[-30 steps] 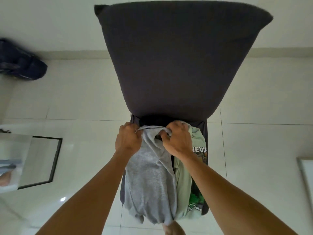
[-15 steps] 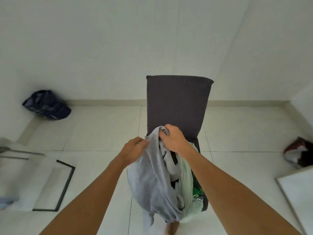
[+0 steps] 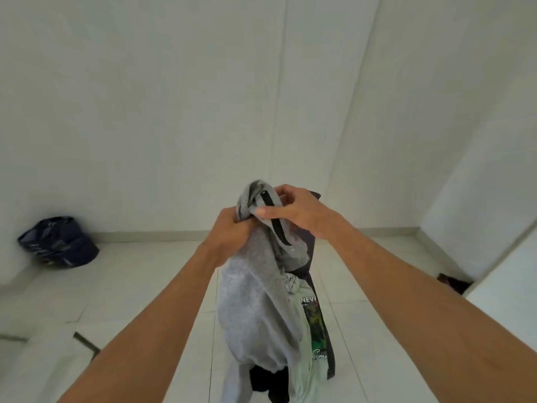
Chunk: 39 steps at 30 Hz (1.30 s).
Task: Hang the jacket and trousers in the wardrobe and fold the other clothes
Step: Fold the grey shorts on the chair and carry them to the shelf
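Observation:
A grey garment [image 3: 255, 298] hangs in front of me, held up by its top edge. My left hand [image 3: 232, 231] grips a bunched fold of it. My right hand [image 3: 299, 213] pinches the cloth beside a dark strip at its collar. Behind and under it, a pale green printed t-shirt [image 3: 308, 330] lies on the dark chair [image 3: 312, 251], whose back is mostly hidden by the grey cloth. A black piece of clothing [image 3: 268, 382] shows below the grey hem.
A dark blue bag [image 3: 58, 242] lies on the tiled floor against the left wall. A white wall corner juts out at right, with a dark red thing [image 3: 453, 282] at its foot. A dark frame edge [image 3: 87, 341] lies on the floor at lower left.
Both hands have lifted the grey garment up off the chair and drawn it toward me. My view has risen, so the chair back is now nearly hidden behind the cloth.

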Each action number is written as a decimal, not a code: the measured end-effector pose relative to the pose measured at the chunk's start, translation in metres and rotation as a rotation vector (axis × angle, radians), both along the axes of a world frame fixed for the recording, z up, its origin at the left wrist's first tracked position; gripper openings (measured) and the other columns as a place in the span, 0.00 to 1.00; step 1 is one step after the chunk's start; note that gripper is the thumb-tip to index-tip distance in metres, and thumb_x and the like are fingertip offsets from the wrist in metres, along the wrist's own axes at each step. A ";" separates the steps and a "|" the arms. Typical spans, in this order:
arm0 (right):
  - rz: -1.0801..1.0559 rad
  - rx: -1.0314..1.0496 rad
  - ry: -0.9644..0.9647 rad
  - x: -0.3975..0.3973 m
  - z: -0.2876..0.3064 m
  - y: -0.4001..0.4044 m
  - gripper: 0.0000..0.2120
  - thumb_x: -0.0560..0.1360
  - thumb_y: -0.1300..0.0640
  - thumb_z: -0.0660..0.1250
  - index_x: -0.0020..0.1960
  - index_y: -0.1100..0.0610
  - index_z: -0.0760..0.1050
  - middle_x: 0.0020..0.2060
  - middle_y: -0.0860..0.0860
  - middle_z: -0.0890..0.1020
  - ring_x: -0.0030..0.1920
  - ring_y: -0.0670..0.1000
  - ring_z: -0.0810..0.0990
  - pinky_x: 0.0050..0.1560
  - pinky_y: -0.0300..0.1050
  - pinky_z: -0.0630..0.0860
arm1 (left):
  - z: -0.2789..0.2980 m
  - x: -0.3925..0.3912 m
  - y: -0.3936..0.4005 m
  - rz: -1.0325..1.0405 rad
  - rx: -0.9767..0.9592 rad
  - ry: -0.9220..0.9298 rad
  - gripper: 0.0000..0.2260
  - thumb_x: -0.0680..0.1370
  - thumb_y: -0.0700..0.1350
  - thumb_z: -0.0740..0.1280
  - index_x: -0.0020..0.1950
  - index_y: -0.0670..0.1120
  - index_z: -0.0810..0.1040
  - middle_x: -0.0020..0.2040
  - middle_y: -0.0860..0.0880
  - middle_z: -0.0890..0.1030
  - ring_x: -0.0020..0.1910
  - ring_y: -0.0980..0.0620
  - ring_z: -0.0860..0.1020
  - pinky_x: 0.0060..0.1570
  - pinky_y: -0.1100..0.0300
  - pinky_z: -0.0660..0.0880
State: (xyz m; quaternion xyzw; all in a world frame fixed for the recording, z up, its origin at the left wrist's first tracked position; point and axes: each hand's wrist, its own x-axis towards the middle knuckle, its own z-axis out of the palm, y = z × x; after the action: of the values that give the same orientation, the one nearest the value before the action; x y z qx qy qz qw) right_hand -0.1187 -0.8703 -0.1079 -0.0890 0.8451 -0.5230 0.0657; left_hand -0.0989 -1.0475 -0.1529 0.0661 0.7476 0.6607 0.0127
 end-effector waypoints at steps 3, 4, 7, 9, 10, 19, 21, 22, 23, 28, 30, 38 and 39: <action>0.093 0.109 -0.078 0.021 -0.004 0.013 0.37 0.58 0.45 0.85 0.64 0.50 0.78 0.57 0.46 0.84 0.58 0.47 0.83 0.63 0.49 0.78 | 0.035 0.011 -0.008 0.085 0.162 0.035 0.06 0.79 0.42 0.69 0.47 0.44 0.85 0.43 0.46 0.87 0.44 0.48 0.85 0.42 0.55 0.83; 0.125 0.164 -0.084 0.028 -0.009 0.015 0.36 0.59 0.47 0.86 0.65 0.50 0.77 0.57 0.45 0.84 0.58 0.46 0.83 0.64 0.49 0.77 | 0.044 0.014 -0.010 0.105 0.211 0.027 0.06 0.79 0.43 0.69 0.48 0.43 0.85 0.43 0.46 0.87 0.44 0.48 0.85 0.42 0.55 0.83; 0.078 0.284 0.015 0.044 -0.022 0.017 0.24 0.66 0.50 0.82 0.60 0.51 0.80 0.52 0.46 0.85 0.53 0.47 0.83 0.61 0.50 0.78 | 0.068 0.021 -0.019 0.134 0.315 0.012 0.06 0.79 0.44 0.70 0.49 0.44 0.85 0.43 0.47 0.87 0.43 0.49 0.86 0.41 0.55 0.83; 0.013 0.214 0.002 0.053 -0.017 0.014 0.21 0.71 0.48 0.78 0.61 0.51 0.79 0.53 0.46 0.83 0.54 0.48 0.81 0.52 0.48 0.80 | 0.077 0.025 -0.024 0.146 0.343 0.011 0.06 0.79 0.45 0.70 0.49 0.43 0.84 0.43 0.46 0.87 0.42 0.49 0.86 0.40 0.55 0.82; 0.027 0.183 -0.036 0.055 -0.013 0.012 0.21 0.72 0.47 0.77 0.62 0.50 0.77 0.55 0.46 0.82 0.54 0.48 0.81 0.47 0.47 0.80 | 0.080 0.026 -0.025 0.146 0.353 0.009 0.06 0.79 0.45 0.70 0.49 0.43 0.84 0.43 0.45 0.87 0.43 0.48 0.86 0.40 0.54 0.82; -0.107 -0.151 0.111 0.048 0.018 0.002 0.07 0.79 0.56 0.69 0.55 0.55 0.81 0.52 0.57 0.85 0.54 0.60 0.83 0.58 0.63 0.79 | 0.082 0.031 -0.020 0.291 0.317 -0.057 0.14 0.74 0.52 0.75 0.53 0.43 0.82 0.48 0.44 0.85 0.47 0.45 0.84 0.45 0.51 0.82; -0.164 -0.170 0.175 0.048 0.033 0.014 0.07 0.78 0.55 0.70 0.53 0.58 0.81 0.50 0.59 0.84 0.53 0.61 0.83 0.59 0.57 0.80 | 0.078 0.027 -0.021 0.320 0.231 -0.067 0.20 0.72 0.55 0.77 0.56 0.44 0.81 0.50 0.45 0.85 0.48 0.45 0.83 0.51 0.47 0.81; -0.173 -0.168 0.207 0.049 0.041 0.022 0.07 0.78 0.56 0.71 0.52 0.60 0.81 0.48 0.59 0.84 0.50 0.59 0.84 0.54 0.52 0.80 | 0.075 0.027 -0.020 0.319 0.154 -0.040 0.23 0.69 0.57 0.78 0.58 0.45 0.81 0.52 0.46 0.84 0.49 0.46 0.83 0.53 0.47 0.81; -0.170 -0.149 0.235 0.049 0.051 0.026 0.07 0.77 0.57 0.71 0.51 0.61 0.81 0.45 0.58 0.84 0.46 0.56 0.83 0.48 0.47 0.79 | 0.073 0.027 -0.021 0.317 0.071 0.019 0.28 0.66 0.59 0.80 0.60 0.47 0.79 0.54 0.48 0.84 0.51 0.48 0.83 0.55 0.47 0.81; -0.062 0.096 0.351 0.053 0.094 0.055 0.07 0.71 0.57 0.77 0.45 0.60 0.85 0.40 0.58 0.85 0.39 0.48 0.79 0.43 0.47 0.76 | 0.084 0.029 0.009 0.148 -0.327 0.329 0.53 0.58 0.52 0.86 0.76 0.54 0.60 0.69 0.56 0.68 0.67 0.57 0.68 0.66 0.56 0.68; -0.011 0.138 0.365 0.057 0.107 0.063 0.07 0.69 0.58 0.79 0.43 0.60 0.85 0.40 0.58 0.86 0.39 0.50 0.80 0.45 0.51 0.80 | 0.097 0.036 0.034 -0.077 -0.426 0.297 0.43 0.59 0.50 0.85 0.70 0.53 0.71 0.65 0.54 0.77 0.63 0.54 0.76 0.65 0.51 0.74; 0.111 -0.076 0.112 0.075 0.107 0.140 0.22 0.64 0.57 0.83 0.53 0.56 0.78 0.47 0.54 0.85 0.46 0.53 0.85 0.49 0.54 0.81 | 0.112 0.056 0.110 -0.163 -0.195 0.251 0.04 0.77 0.40 0.72 0.50 0.42 0.85 0.48 0.44 0.86 0.51 0.45 0.84 0.54 0.51 0.81; 0.142 -0.042 0.080 0.079 0.098 0.154 0.25 0.64 0.55 0.83 0.58 0.55 0.78 0.50 0.52 0.85 0.49 0.53 0.86 0.49 0.52 0.83 | 0.115 0.059 0.117 -0.119 -0.155 0.246 0.03 0.77 0.39 0.72 0.49 0.41 0.84 0.47 0.44 0.86 0.50 0.45 0.85 0.53 0.51 0.81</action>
State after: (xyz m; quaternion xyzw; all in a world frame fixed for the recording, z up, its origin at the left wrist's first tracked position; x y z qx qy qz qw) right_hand -0.0395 -0.7166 -0.0096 -0.1709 0.8275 -0.5307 0.0671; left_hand -0.0402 -0.9303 -0.0379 0.1897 0.7869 0.5862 -0.0347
